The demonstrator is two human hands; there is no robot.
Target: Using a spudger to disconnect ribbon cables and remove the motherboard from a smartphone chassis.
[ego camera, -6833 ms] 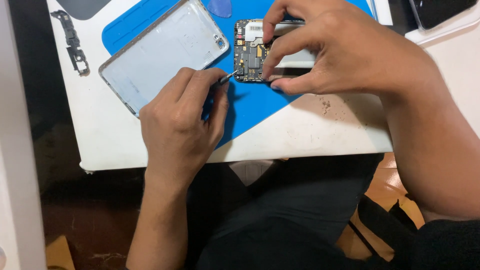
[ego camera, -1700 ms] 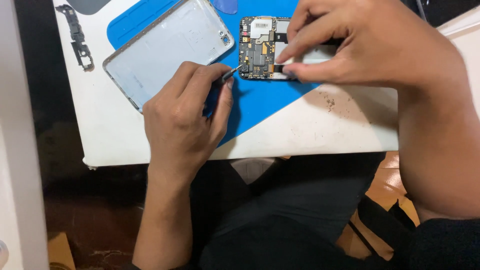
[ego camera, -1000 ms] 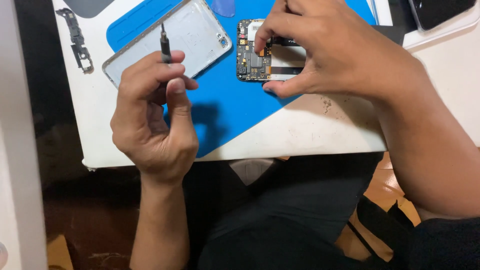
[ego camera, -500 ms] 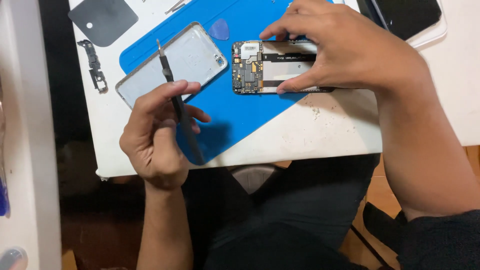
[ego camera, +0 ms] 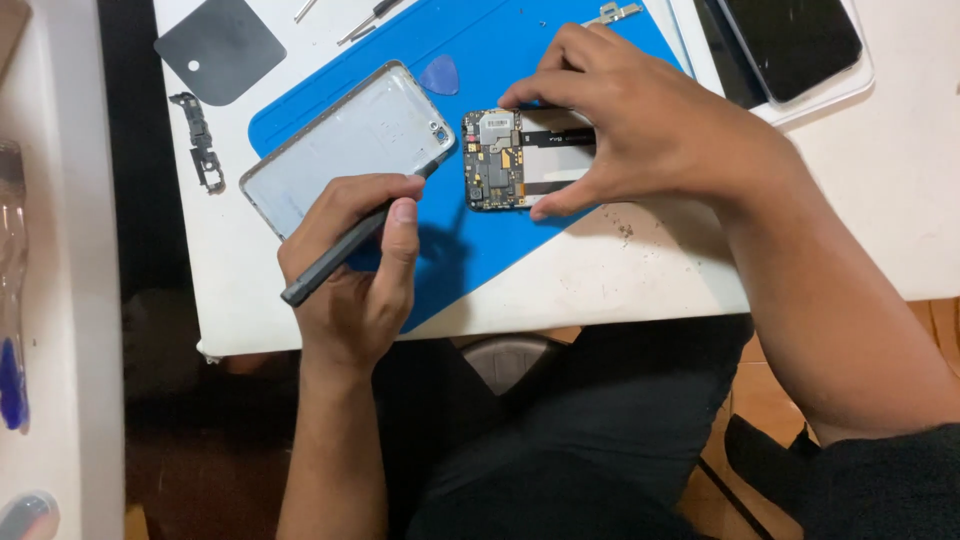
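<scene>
I see the left hand clamped around a slim dark screwdriver, tip near the opened phone body with exposed circuit board, which the right hand pins on the blue rubber mat beside the silver back cover on the white counter.

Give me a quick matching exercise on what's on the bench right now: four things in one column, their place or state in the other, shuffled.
Things:
1. dark screwdriver
2. opened phone
3. silver back cover
4. blue pick

Places or states:
A. lying loose on the blue mat, above the cover
B. gripped in the left hand
C. pinned down by the right hand, circuit board showing
D. lying at the mat's left edge, partly on the white table

Pairs: 1-B, 2-C, 3-D, 4-A
</scene>
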